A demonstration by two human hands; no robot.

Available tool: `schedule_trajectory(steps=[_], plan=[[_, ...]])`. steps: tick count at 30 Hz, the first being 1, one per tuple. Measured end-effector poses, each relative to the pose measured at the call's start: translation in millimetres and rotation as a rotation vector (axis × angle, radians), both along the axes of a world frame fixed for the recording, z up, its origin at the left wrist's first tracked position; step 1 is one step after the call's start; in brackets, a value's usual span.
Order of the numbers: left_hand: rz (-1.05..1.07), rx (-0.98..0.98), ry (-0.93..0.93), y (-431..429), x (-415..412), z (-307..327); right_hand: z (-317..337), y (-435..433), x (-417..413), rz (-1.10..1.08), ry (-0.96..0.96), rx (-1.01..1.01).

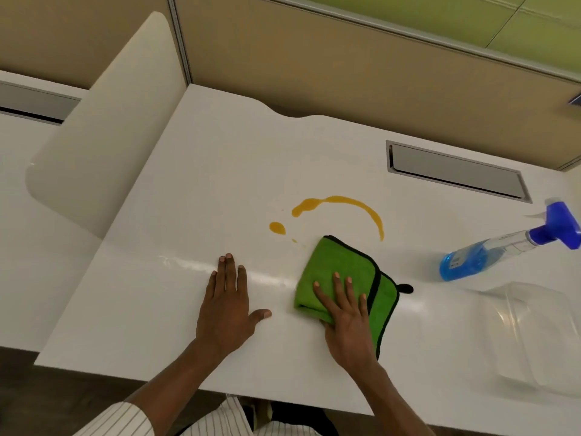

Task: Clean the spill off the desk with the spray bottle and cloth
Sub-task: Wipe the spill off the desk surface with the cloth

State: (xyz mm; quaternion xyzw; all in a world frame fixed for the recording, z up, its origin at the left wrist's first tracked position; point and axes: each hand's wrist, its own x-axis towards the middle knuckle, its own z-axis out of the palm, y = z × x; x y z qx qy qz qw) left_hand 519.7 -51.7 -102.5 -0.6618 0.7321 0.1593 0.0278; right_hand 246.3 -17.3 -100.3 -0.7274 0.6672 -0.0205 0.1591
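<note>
A pale divider panel is standing along the left edge of the white tabletop, with beige partition walls rising behind it. Near the front edge, the left hand is lying flat on the bare surface, palm down, fingers stretched forward and thumb splayed to the right; its grip is wide and holding nothing. A striped sleeve is showing at the bottom of the view.

Just beyond and to the right of that hand, the orange spill is sitting as a curved streak with a separate round drop and a tiny speck beside it. The folded green cloth, edged in black, is lying directly in front of the streak, its far corner close to the streak's right end. The right hand is pressing down on the near part of the cloth with fingers spread flat, its grip wide rather than closed around the fabric.

A grey recessed cable flap is set into the tabletop further back. To the right, the spray bottle is standing apart from the cloth, its clear body roughly a third full of blue liquid, its blue trigger head pointing left. In front of it, a clear plastic tub is resting by the right edge, and I cannot see anything inside it
</note>
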Motion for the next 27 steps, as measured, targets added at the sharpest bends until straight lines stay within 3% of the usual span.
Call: schedule_trajectory(steps=[8,12,18,22,27], plan=[[0.043,0.021,0.038,0.4,-2.6,1.7,6.9,-85.9,-34.5,-0.263,-0.011,0.072],[0.039,0.034,0.032,1.3,-4.0,4.7,8.1,-99.3,-16.1,-0.197,0.056,0.086],[0.048,0.029,0.051,0.6,-6.5,6.2,0.4,-14.3,-13.8,0.017,-0.048,0.014],[0.043,0.043,0.031,0.4,-6.8,6.5,0.7,-19.5,-41.2,-0.07,-0.077,0.019],[0.052,0.052,0.011,-1.2,-8.3,6.6,4.4,-86.0,-35.6,-0.234,-0.055,0.067]])
